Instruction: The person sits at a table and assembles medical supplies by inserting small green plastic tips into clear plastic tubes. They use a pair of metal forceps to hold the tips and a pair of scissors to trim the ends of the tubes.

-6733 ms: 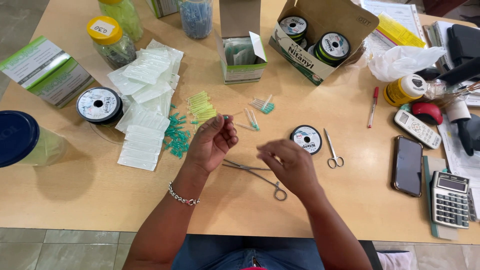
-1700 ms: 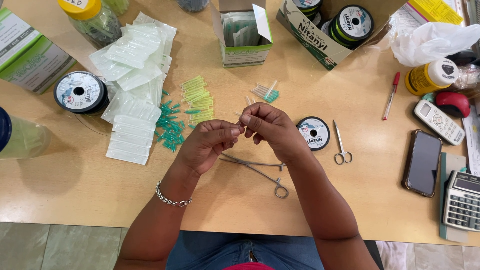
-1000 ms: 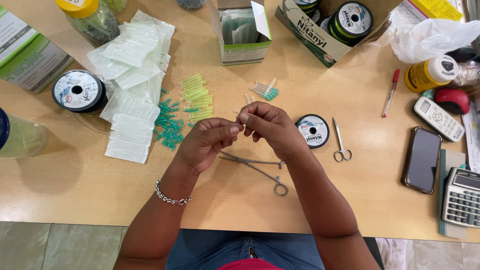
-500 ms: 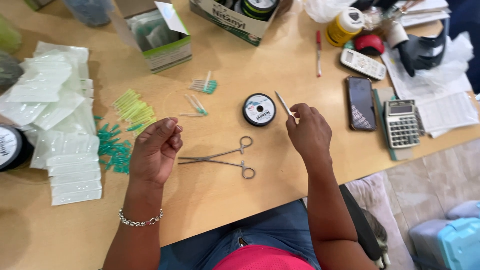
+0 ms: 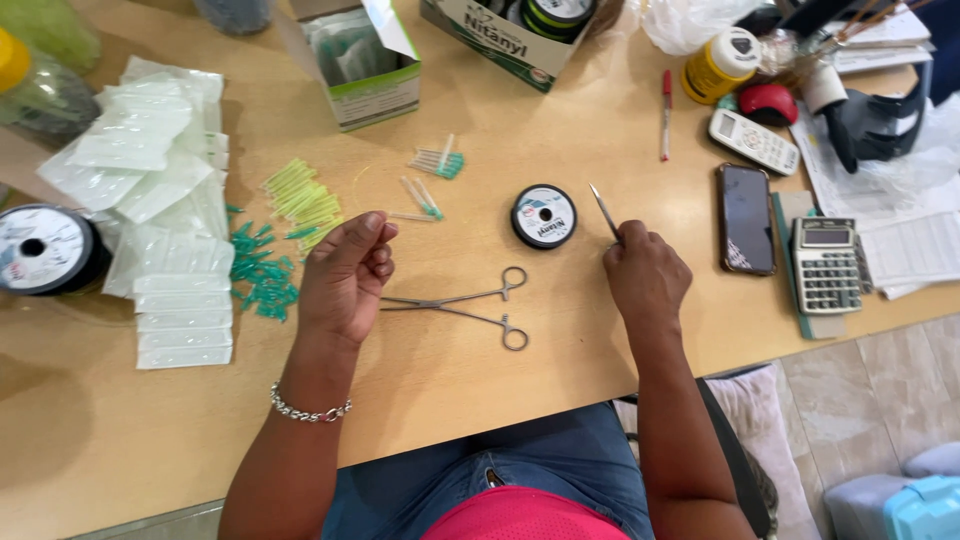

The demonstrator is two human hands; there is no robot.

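Note:
My left hand (image 5: 345,275) hovers over the wooden table (image 5: 450,380), thumb and forefinger pinched on a thin clear line that is barely visible. My right hand (image 5: 645,275) grips small scissors (image 5: 604,210), whose closed blades point up and away. Metal forceps (image 5: 460,305) lie flat between the two hands, touching neither. A small black spool of line (image 5: 543,215) sits just left of the scissor tips. Short tubes with green ends (image 5: 425,195) lie beyond my left hand.
Piles of yellow tubes (image 5: 300,195), green tubes (image 5: 262,280) and clear plastic packets (image 5: 170,230) lie at left beside a large spool (image 5: 40,250). Open boxes (image 5: 365,65) stand at the back. A phone (image 5: 745,220), calculator (image 5: 825,265), remote (image 5: 752,140) and pen (image 5: 665,115) are at right.
My hands, joined at the centre before, have drawn apart. My right hand has taken the scissors off the table and holds them by the spool. The view has swung to the right.

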